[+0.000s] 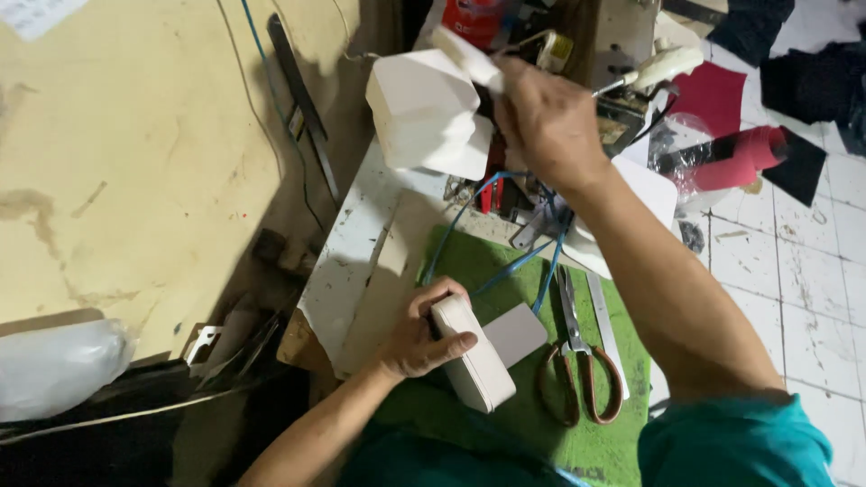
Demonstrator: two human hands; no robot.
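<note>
On green cloth (505, 424), left hand (417, 338) grips white box (474, 365).

**A cramped craft workshop**

A small sewing or leather-goods workshop is shown. A worn white wooden bench (347, 261) is covered in part by a green cutting mat (505, 424), on which brown-handled steel scissors (577, 365) and a flat metal ruler (606, 334) are laid. Red and black offcuts of sheet material (722, 95) are scattered over the stained white floor tiles (803, 271). A red spool of thread (749, 158) and blue cords (505, 225) are seen among cluttered tools.
</note>
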